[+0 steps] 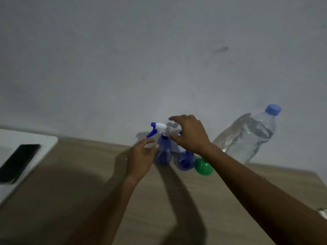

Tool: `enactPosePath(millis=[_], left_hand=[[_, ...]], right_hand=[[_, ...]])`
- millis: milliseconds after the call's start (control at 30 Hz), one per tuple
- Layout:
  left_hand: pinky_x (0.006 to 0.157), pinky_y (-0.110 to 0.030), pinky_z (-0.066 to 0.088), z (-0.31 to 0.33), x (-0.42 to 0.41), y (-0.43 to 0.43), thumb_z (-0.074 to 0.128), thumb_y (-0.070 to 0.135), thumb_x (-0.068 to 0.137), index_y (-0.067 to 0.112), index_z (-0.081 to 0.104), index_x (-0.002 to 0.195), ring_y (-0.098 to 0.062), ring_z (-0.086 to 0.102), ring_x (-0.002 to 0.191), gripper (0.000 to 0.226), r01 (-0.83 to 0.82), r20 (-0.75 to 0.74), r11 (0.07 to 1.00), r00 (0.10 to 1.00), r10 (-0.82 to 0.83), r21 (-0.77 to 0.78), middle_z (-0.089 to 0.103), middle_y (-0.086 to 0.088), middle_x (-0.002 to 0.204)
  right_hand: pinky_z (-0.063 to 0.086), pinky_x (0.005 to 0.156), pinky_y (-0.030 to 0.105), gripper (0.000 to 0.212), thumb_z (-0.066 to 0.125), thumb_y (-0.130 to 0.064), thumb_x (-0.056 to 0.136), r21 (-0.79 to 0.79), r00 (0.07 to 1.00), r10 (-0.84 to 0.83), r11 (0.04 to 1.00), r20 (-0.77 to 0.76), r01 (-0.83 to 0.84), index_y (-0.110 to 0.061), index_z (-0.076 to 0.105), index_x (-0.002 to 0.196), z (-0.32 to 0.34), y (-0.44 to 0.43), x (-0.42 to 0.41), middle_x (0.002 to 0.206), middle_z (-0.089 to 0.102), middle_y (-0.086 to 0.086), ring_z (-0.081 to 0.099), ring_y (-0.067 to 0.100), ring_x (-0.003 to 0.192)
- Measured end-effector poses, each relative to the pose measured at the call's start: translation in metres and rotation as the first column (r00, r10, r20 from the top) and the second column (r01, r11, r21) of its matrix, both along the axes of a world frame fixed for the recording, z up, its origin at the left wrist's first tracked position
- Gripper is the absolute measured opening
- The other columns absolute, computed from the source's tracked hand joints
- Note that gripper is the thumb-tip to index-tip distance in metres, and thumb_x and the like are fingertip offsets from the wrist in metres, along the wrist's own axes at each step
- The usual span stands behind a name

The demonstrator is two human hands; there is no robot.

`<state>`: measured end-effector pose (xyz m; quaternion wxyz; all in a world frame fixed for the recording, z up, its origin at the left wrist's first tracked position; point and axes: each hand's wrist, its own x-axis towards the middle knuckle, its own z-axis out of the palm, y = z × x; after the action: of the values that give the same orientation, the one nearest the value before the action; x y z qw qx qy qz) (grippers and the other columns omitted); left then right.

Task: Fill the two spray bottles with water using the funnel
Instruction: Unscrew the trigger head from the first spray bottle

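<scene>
Spray bottles (163, 156) of blue plastic stand side by side at the far edge of the wooden table (70, 183), with both arms reaching in from the near side. The left hand (139, 156) is just beside the left one's body, fingers loosely apart and holding nothing, while the right hand (191, 133) arches over the white-and-blue trigger head (159, 127), thumb and fingers spread, not closed on it. A green funnel (203, 166) lies just right of the second bottle (185, 160), and farther right a capped water bottle (251, 137) stands by the grey wall (123, 59).
</scene>
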<state>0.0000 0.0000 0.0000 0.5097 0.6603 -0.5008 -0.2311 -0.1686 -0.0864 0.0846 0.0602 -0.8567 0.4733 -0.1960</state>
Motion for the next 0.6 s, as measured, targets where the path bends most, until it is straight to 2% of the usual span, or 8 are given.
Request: enactPosePath(millis=[67,133,233,300,367,433,533,600], left_hand=[[0.071,-0.007,0.046,-0.007,-0.001,-0.008,0.066,0.027,0.095,0.021,0.069,0.116,0.005,0.061,0.087,0.023,0.064,-0.111,0.996,0.992,-0.057,0.054,0.066,0.013,0.103],[0.075,-0.012,0.047,-0.014,-0.001,-0.015,0.064,0.026,0.096,0.024,0.067,0.119,0.005,0.06,0.091,0.023,0.118,-0.187,0.99,0.977,-0.103,0.073,0.065,0.017,0.102],[0.078,-0.013,0.046,-0.022,-0.001,-0.018,0.059,0.027,0.099,0.03,0.059,0.127,0.003,0.059,0.098,0.027,0.221,-0.258,0.969,0.948,-0.188,0.109,0.062,0.02,0.106],[0.078,-0.008,0.048,-0.022,-0.001,-0.011,0.057,0.026,0.101,0.025,0.056,0.136,0.003,0.06,0.104,0.035,0.271,-0.302,0.956,0.926,-0.228,0.111,0.063,0.014,0.116],[0.084,-0.01,0.049,-0.023,0.0,-0.001,0.058,0.027,0.1,0.023,0.054,0.14,-0.001,0.061,0.113,0.04,0.28,-0.306,0.955,0.921,-0.24,0.096,0.065,0.01,0.125],[0.095,-0.019,0.049,-0.024,-0.001,0.014,0.061,0.029,0.099,0.026,0.053,0.143,-0.002,0.059,0.122,0.045,0.299,-0.296,0.952,0.917,-0.267,0.068,0.064,0.013,0.132],[0.103,-0.029,0.049,-0.024,-0.012,0.044,0.065,0.024,0.097,0.023,0.056,0.141,-0.001,0.058,0.126,0.045,0.324,-0.292,0.945,0.909,-0.298,0.043,0.064,0.014,0.135],[0.105,-0.033,0.05,-0.027,-0.024,0.065,0.066,0.017,0.096,0.02,0.06,0.137,-0.004,0.06,0.123,0.042,0.36,-0.292,0.932,0.898,-0.33,0.053,0.066,0.01,0.131]], right_hand=[[0.037,0.092,0.036,0.056,0.069,-0.048,0.088,-0.007,0.992,0.001,1.0,-0.126,-0.002,-0.027,0.056,0.138,-0.007,-0.014,0.014,0.13,0.065,0.0,0.051,0.023,0.12],[0.03,0.086,0.034,0.055,0.07,-0.048,0.087,0.012,0.976,-0.009,1.0,-0.216,0.012,-0.027,0.057,0.136,-0.013,-0.02,0.022,0.122,0.066,0.002,0.049,0.023,0.118],[0.022,0.085,0.033,0.051,0.072,-0.046,0.086,0.009,0.975,-0.032,0.999,-0.219,0.035,-0.025,0.059,0.131,-0.026,-0.021,0.029,0.118,0.064,0.003,0.044,0.022,0.12],[0.018,0.084,0.032,0.048,0.072,-0.046,0.086,-0.004,0.979,-0.045,0.999,-0.198,0.045,-0.025,0.061,0.128,-0.025,-0.012,0.029,0.115,0.063,0.001,0.042,0.021,0.119],[0.015,0.082,0.032,0.045,0.071,-0.047,0.086,-0.016,0.985,-0.038,0.999,-0.169,0.036,-0.025,0.064,0.125,-0.019,0.005,0.025,0.109,0.061,-0.001,0.04,0.019,0.117],[0.019,0.083,0.032,0.045,0.073,-0.048,0.085,-0.001,0.992,-0.048,0.999,-0.114,0.048,-0.025,0.066,0.123,-0.014,0.028,0.016,0.106,0.059,-0.001,0.039,0.02,0.117],[0.029,0.087,0.034,0.046,0.078,-0.047,0.08,0.077,0.996,-0.087,0.993,0.009,0.086,-0.024,0.069,0.119,-0.017,0.068,-0.009,0.108,0.064,0.0,0.045,0.02,0.115],[0.045,0.081,0.034,0.037,0.084,-0.04,0.076,0.174,0.985,-0.098,0.982,0.145,0.072,-0.022,0.074,0.107,-0.028,0.094,-0.03,0.102,0.071,-0.001,0.058,0.017,0.1]])
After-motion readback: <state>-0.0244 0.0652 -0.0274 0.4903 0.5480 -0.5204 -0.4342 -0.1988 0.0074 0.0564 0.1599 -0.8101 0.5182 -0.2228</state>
